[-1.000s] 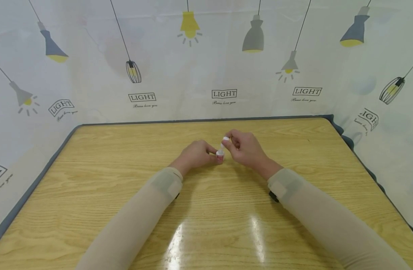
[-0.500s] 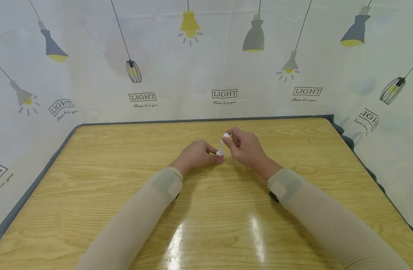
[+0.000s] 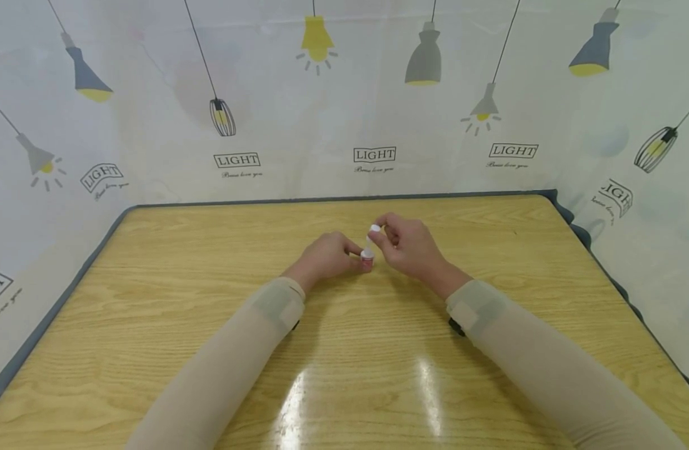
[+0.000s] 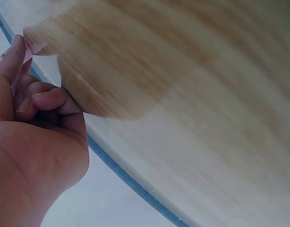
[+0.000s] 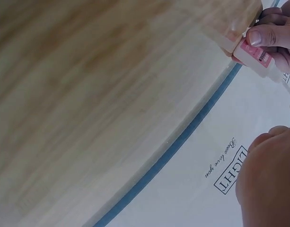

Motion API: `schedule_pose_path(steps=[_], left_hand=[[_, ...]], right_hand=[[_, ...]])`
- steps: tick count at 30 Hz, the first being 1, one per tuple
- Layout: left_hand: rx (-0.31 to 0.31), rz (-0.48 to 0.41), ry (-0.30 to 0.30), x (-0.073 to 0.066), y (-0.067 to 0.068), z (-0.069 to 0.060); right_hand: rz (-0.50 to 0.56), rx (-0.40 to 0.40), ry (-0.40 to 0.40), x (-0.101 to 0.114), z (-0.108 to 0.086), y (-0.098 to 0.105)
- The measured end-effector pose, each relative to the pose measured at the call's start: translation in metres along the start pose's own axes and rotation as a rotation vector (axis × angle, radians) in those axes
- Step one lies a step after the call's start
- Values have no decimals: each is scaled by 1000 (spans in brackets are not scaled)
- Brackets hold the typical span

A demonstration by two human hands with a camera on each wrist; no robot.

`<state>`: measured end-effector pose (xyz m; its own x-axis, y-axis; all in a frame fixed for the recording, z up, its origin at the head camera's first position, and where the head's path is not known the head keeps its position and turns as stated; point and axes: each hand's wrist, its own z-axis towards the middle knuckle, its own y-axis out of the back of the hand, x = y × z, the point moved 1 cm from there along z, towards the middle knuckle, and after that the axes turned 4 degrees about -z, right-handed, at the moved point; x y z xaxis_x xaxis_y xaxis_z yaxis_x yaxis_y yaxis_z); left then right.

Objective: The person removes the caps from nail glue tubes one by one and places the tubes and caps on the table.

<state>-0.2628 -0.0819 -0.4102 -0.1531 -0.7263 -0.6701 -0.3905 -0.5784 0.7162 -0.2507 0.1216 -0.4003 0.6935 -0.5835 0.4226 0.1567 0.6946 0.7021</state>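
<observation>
A small white bottle with a pink label (image 3: 367,261) stands on the table, pinched between the thumb and fingers of my left hand (image 3: 329,256). Just above its mouth, my right hand (image 3: 411,249) pinches a white cap (image 3: 374,230) between thumb and forefinger. In the right wrist view a thin pale stem (image 5: 288,90) runs between the neck of the bottle (image 5: 255,56) and the cap, which is cut off at the frame's edge. My left hand (image 4: 38,142) hides most of the bottle in the left wrist view.
The glossy wood-grain table (image 3: 209,250) has a blue-grey edging (image 3: 254,201). Behind and at both sides hangs a white sheet (image 3: 299,112) printed with lamps and the word LIGHT.
The cap in my right hand rises slightly away from the bottle, then comes a little down and left again. My left hand and the bottle stay in place.
</observation>
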Motion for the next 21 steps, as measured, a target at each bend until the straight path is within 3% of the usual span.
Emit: schedule_pose_path(steps=[21], left_hand=[[3,33,6,1,0,2]], right_hand=[[-28,-41,-1,3,0,2]])
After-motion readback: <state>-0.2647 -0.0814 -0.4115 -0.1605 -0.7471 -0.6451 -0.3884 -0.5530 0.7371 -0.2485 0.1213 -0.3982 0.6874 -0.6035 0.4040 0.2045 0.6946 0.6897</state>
